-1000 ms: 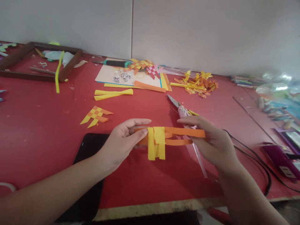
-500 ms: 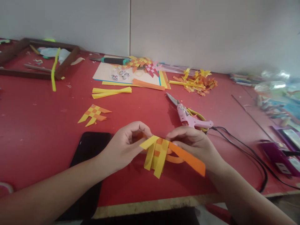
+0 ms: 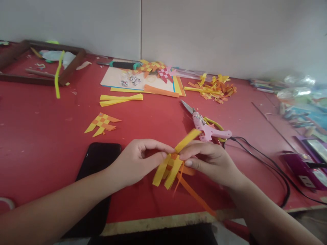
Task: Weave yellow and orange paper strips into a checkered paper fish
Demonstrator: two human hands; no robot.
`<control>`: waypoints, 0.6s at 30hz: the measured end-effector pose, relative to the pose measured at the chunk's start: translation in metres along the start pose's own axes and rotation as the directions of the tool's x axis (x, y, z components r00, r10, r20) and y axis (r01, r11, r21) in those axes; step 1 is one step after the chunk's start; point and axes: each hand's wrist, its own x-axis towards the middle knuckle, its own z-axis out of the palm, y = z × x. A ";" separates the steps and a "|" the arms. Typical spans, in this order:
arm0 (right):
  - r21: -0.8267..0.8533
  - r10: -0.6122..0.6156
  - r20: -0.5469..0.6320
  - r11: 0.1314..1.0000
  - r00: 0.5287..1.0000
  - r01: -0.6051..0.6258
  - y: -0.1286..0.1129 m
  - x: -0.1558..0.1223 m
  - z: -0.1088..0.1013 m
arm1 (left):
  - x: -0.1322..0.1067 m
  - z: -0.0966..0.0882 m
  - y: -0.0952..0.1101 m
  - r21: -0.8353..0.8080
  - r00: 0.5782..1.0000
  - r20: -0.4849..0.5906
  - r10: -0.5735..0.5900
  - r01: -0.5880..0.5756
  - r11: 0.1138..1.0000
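Note:
Between my hands, above the table's front part, is a woven piece of yellow and orange paper strips. My left hand pinches its upper left side with thumb and forefinger. On the other side, my right hand grips its upper right edge with thumb and fingers. One yellow strip sticks up past the right fingers, and orange strips hang down to the lower right. A finished-looking woven paper fish lies flat to the left. Beneath my left forearm is a black phone, partly covered.
A pink glue gun lies over yellow-handled scissors, its cord running right. Yellow strips, paper sheets and paper scraps lie farther back. A brown frame is at back left, a purple box at right.
The yellow strip that pointed left now points up and right. The wide orange strip has dropped lower and turned edge-on. My hands have come closer together on the woven piece.

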 end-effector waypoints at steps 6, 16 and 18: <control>-0.078 0.109 -0.045 0.991 0.993 -0.113 -0.006 0.002 0.001 | 0.001 0.000 -0.002 -0.001 0.999 -0.007 0.037 -0.037 0.999; -0.100 0.265 -0.155 0.954 0.952 -0.283 -0.005 0.002 0.005 | -0.003 -0.002 -0.002 -0.017 1.000 -0.006 -0.024 0.023 1.000; -0.090 0.270 -0.166 0.953 0.948 -0.288 -0.005 0.003 0.005 | -0.004 -0.003 -0.002 -0.134 0.999 0.038 -0.018 0.023 0.991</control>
